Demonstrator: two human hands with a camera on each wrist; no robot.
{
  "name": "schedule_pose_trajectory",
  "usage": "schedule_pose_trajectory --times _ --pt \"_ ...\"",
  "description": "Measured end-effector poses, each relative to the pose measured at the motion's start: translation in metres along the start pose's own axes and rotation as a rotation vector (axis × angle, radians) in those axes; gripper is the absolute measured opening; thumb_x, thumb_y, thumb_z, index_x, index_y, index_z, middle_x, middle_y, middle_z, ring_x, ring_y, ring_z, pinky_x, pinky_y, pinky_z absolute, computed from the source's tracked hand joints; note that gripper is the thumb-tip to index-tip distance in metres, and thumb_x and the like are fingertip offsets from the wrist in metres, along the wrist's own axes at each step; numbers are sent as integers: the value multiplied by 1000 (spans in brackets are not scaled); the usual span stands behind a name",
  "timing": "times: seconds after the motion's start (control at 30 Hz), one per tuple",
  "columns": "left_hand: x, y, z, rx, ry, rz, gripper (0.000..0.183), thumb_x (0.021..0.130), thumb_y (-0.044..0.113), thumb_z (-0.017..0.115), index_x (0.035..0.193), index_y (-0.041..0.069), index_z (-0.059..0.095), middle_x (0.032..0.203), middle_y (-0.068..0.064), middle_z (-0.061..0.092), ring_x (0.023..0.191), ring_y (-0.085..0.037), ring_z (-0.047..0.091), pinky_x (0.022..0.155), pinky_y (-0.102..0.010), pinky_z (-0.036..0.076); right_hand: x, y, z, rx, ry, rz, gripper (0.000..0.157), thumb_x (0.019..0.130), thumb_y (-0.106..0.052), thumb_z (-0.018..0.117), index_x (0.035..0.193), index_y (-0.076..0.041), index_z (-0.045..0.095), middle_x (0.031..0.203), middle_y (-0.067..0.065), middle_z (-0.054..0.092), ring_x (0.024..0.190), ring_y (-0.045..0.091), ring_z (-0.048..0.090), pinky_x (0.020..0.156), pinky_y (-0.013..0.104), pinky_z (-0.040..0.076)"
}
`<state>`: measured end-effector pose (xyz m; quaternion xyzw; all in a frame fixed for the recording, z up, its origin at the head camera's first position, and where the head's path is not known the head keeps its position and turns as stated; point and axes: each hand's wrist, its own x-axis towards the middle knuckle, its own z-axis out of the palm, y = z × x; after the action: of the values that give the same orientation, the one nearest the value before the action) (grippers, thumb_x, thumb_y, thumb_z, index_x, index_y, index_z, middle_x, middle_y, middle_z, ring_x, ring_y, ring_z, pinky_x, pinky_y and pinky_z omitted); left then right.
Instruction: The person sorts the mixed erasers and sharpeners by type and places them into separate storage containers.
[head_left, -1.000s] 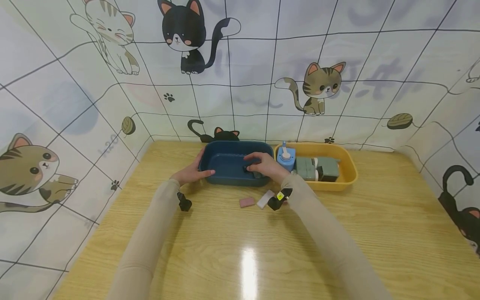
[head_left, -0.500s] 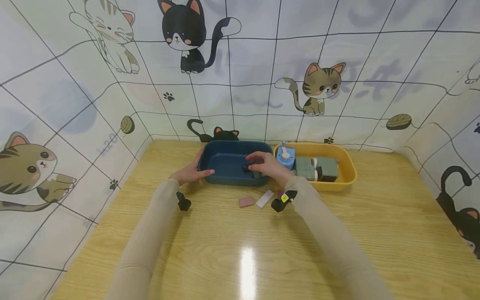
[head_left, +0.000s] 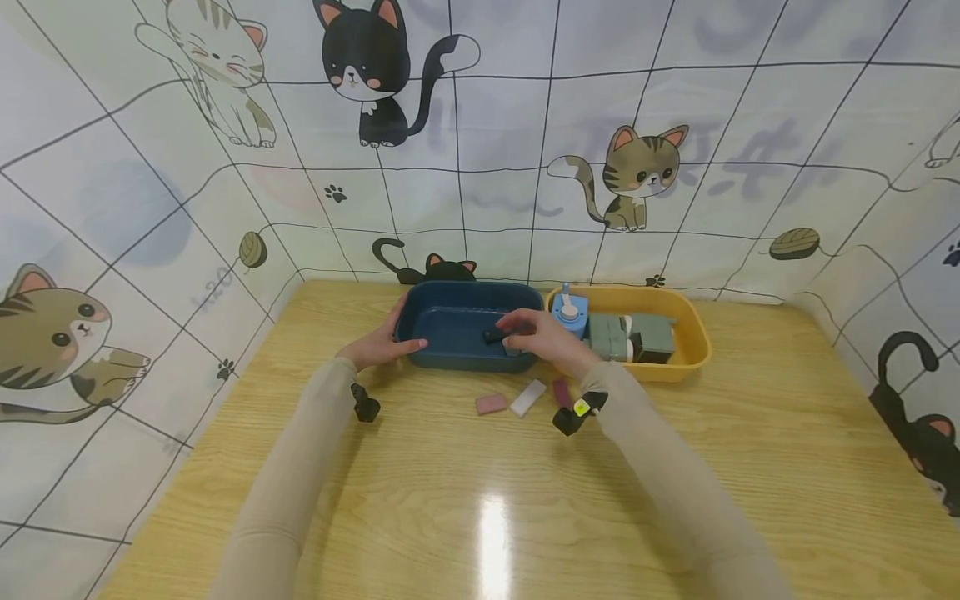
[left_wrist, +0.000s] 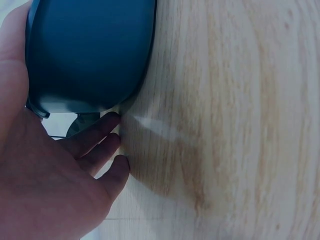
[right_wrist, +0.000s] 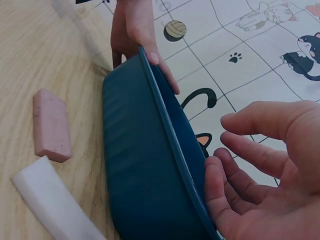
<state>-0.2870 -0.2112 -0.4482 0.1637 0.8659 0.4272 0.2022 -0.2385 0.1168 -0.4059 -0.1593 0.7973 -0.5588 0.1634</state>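
Observation:
A dark blue basin (head_left: 450, 333) stands on the table against the back wall. My left hand (head_left: 378, 343) holds its left end, the thumb laid over the rim; in the left wrist view several fingers (left_wrist: 97, 145) touch the table beside it. Over the right part of the basin is my right hand (head_left: 543, 337), fingers loosely bent and nothing visible between them in the right wrist view. Just left of its fingertips, inside the basin, lies a small black object (head_left: 492, 335). A grey-green thing (head_left: 514, 351) beneath the hand is mostly hidden.
Touching the basin's right end is a yellow tray (head_left: 697, 350) with a blue box (head_left: 572, 317) with a white top and grey-green items (head_left: 609, 335). In front lie a pink bar (head_left: 491, 404), a white bar (head_left: 528, 398) and a magenta bar (head_left: 562, 393).
My right hand and wrist have shifted slightly right, away from the black object, which now shows more fully. More of the magenta bar is visible. The left hand stays on the basin.

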Motion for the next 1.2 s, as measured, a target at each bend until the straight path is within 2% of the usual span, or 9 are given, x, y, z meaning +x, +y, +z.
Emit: schedule_pose_trajectory --times 0.2,0.43,0.63,0.73,0.87,0.97,1.03,1.2 --pt "0 3 -1 -15 -15 -4 100 94 28 62 153 20 -18 158 -16 -14 143 -41 -2 110 -59 10 -9 2 -1 -83 -12 -40 35 94 -9 64 127 1 58 124 16 59 108 29 58 91 41 47" --pt "-20 36 -2 -28 -42 -11 97 95 24 61 153 11 -16 158 -21 -12 142 -44 0 110 -59 13 -23 4 -1 -113 -30 -86 34 92 -7 64 124 4 59 117 16 63 103 26 60 86 38 50" --pt "-26 42 -2 -8 -32 -2 95 95 24 59 153 10 -15 158 -21 -13 142 -45 2 109 -60 15 -38 5 -1 -145 -77 -108 34 91 -8 65 123 2 60 119 19 61 100 24 60 86 39 48" --pt "-26 42 -2 16 -16 -6 94 96 23 59 153 10 -14 158 -21 -12 142 -45 4 109 -59 17 -45 7 -2 -181 -109 -108 32 92 -7 64 122 2 60 117 21 61 97 24 59 84 37 47" --pt "-19 31 -3 30 14 15 96 95 24 62 154 10 -13 158 -22 -10 142 -46 5 109 -60 16 -54 10 -2 -177 -164 -48 30 93 -5 60 122 2 59 111 21 61 80 31 58 58 31 46" --pt "-11 19 -2 48 32 40 99 93 28 64 154 13 -13 158 -20 -9 142 -44 4 109 -60 15 -59 14 -2 -155 -193 -15 30 93 -3 58 122 3 58 107 20 61 72 37 55 48 31 41" --pt "-6 10 -1 69 44 46 101 92 32 66 154 16 -13 159 -17 -9 143 -41 4 110 -58 15 -62 17 -1 -151 -196 -11 30 93 -3 58 122 5 58 108 19 61 76 36 57 54 34 46" --pt "-3 6 0 103 59 46 106 90 38 68 155 18 -12 160 -16 -6 144 -38 6 111 -56 15 -67 20 0 -191 -174 -19 31 92 -4 62 122 4 59 111 15 62 91 25 59 73 41 50"
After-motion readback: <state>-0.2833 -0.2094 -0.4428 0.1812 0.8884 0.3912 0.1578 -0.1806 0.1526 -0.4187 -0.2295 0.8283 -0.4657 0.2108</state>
